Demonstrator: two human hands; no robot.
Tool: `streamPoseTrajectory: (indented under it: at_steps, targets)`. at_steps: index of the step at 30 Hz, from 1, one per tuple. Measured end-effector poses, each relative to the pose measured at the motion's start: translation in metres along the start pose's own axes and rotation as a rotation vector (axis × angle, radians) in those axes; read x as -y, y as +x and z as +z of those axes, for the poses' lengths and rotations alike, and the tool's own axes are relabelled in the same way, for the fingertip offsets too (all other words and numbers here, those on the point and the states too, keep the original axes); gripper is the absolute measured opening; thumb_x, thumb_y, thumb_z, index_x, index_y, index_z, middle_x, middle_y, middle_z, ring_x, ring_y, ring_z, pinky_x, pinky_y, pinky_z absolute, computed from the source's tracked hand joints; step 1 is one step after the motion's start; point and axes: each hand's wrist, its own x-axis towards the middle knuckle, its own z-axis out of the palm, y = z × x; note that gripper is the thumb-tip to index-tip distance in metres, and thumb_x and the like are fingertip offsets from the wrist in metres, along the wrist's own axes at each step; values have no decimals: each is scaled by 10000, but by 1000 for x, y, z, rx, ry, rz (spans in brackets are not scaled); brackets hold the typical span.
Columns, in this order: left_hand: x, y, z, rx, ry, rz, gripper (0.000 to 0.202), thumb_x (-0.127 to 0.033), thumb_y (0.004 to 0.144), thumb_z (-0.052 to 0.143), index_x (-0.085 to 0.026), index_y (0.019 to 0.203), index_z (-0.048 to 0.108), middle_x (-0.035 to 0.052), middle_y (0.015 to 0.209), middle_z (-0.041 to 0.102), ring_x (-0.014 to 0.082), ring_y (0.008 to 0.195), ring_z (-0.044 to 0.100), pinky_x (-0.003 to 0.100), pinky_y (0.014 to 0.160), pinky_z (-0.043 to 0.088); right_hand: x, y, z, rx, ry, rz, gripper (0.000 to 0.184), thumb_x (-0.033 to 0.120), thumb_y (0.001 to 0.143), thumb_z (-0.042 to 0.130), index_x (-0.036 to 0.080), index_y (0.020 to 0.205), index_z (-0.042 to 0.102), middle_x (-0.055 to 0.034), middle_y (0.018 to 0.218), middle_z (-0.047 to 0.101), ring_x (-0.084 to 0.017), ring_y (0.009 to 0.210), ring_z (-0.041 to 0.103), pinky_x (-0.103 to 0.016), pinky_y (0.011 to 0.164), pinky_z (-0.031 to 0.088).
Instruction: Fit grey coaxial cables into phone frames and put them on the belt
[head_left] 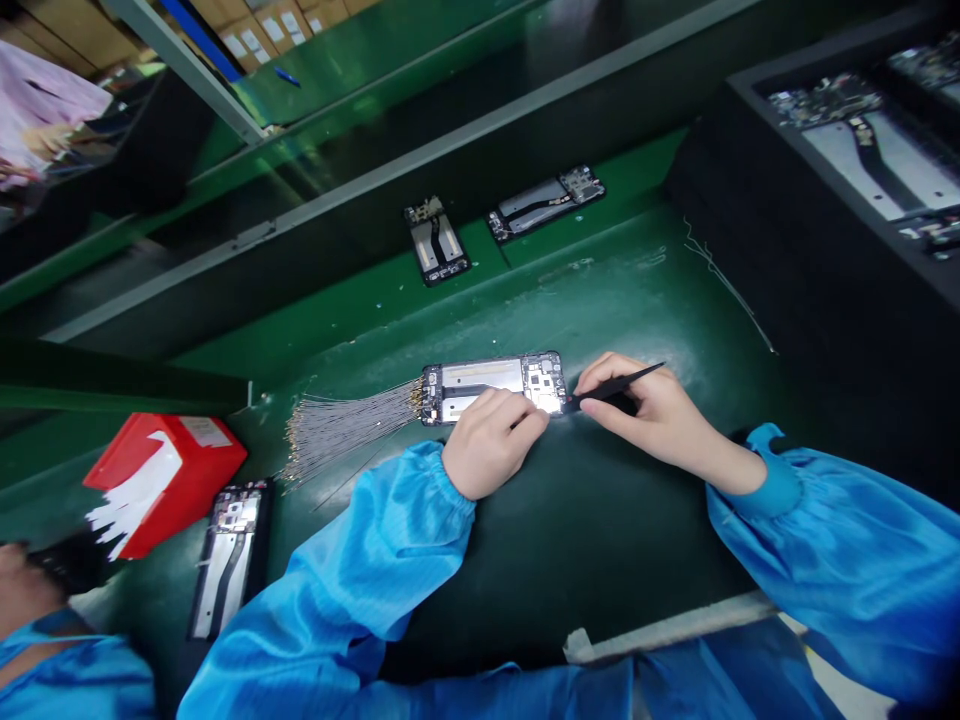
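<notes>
An opened phone (484, 376) lies flat on the green bench, its circuit board showing at the right end. My left hand (493, 440) is closed, with curled fingers pressed on the phone's near edge, covering part of it. Between the thumb and fingers of my right hand (652, 412) are black tweezers (619, 382). Their tip is at the phone's right end, close to the near corner. A bundle of thin grey cables (352, 430) with gold-coloured ends fans out left of the phone, one end of it against or over the phone's left edge.
Two opened phones, one upright (436, 242) and one slanted (547, 203), lie at the back. Another phone (229, 560) lies left, beside a red bin (195, 470) of white strips. A black box (810, 270) with phones stands right. Co-workers' hands (19, 590) show left.
</notes>
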Motion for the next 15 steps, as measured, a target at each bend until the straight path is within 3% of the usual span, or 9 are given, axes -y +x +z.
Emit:
streamPoseTrajectory:
  at_steps: [15]
  targets:
    - [0,-2,3,7,35,39,186,-153,879,418,-161,783,577,20,728,577,135,682,466,271,617,352,2,2,-1,31,16,7,75,166,764,539,210,824,544,-33,817,594,-166,775,574,-312,701,476]
